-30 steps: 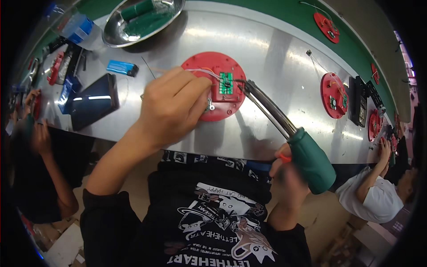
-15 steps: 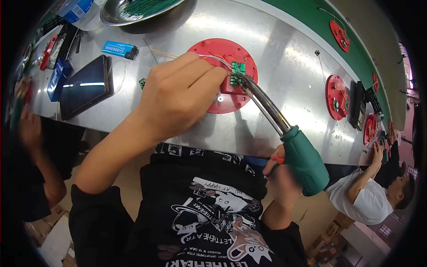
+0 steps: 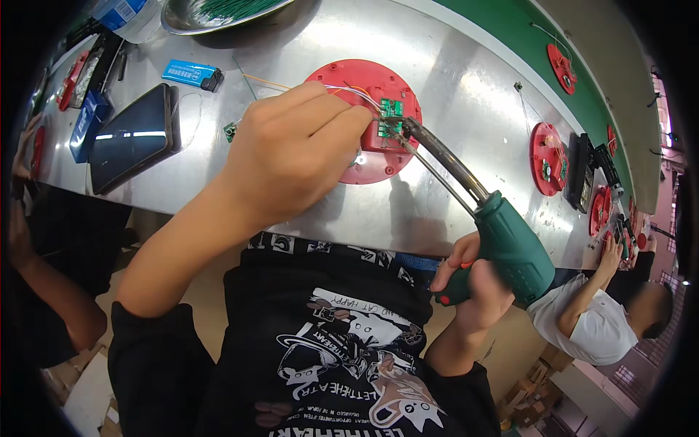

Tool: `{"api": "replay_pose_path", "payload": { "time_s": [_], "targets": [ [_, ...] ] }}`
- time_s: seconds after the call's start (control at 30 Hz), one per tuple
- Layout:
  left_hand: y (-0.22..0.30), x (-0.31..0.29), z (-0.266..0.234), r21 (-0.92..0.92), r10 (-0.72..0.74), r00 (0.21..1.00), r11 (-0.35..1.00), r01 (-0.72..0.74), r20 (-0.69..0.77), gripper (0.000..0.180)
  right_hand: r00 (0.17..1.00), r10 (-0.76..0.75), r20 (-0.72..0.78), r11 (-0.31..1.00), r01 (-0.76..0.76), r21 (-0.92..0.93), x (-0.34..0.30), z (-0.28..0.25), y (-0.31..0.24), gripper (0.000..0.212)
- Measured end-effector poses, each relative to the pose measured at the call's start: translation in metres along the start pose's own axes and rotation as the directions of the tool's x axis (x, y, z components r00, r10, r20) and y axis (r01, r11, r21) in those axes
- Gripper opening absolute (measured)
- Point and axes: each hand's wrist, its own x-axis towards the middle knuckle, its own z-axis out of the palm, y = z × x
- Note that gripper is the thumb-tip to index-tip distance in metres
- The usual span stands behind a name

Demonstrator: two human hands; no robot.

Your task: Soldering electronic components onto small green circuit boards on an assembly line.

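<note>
Working close to the near edge of a metal bench. Hemmed in on the left by a dark phone and a small blue-and-black item, on the far side by a metal bowl. Roomiest to the right, out to a second disc, well apart. Holding green soldering gun in right hand, closed around the handle. Reaching in from the right with its metal tip to the circuit board; can't tell if touching. Curled over the left part of the red disc with left hand; can't tell how far closed or on what, with fingertips partly hidden. Lying flat in front of the body: round, red, holed near the rim, topped by a raised block with the green board, fed by white and orange wires.
</note>
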Motion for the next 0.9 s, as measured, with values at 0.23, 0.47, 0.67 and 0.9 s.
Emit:
{"api": "replay_pose_path", "payload": {
  "time_s": [0.23, 0.47, 0.67, 0.9],
  "targets": [
    [0.0023, 0.0017, -0.0033, -0.071, -0.022, 0.999, 0.997, 0.024, 0.034, 0.019, 0.995, -0.088, 0.047, 0.996, 0.087, 0.026, -0.0001, -0.0033, 0.0036, 0.042],
    [0.0013, 0.0004, 0.0003, -0.014, -0.024, 1.000, 1.000, 0.024, 0.003, 0.020, 0.988, -0.124, 0.088, 0.989, 0.130, -0.074, -0.0003, -0.0056, 0.0076, 0.044],
    [0.0015, 0.0002, -0.0007, -0.017, -0.012, 1.000, 1.000, 0.012, 0.001, 0.021, 0.993, -0.087, 0.076, 0.994, 0.092, -0.057, -0.0037, -0.0063, 0.0044, 0.038],
    [-0.0006, -0.0002, 0.0011, -0.004, 0.002, 1.000, 1.000, -0.002, -0.019, 0.021, 0.996, -0.010, 0.088, 1.000, 0.013, -0.026, 0.0007, -0.0095, 0.0001, 0.040]
  ]
}}
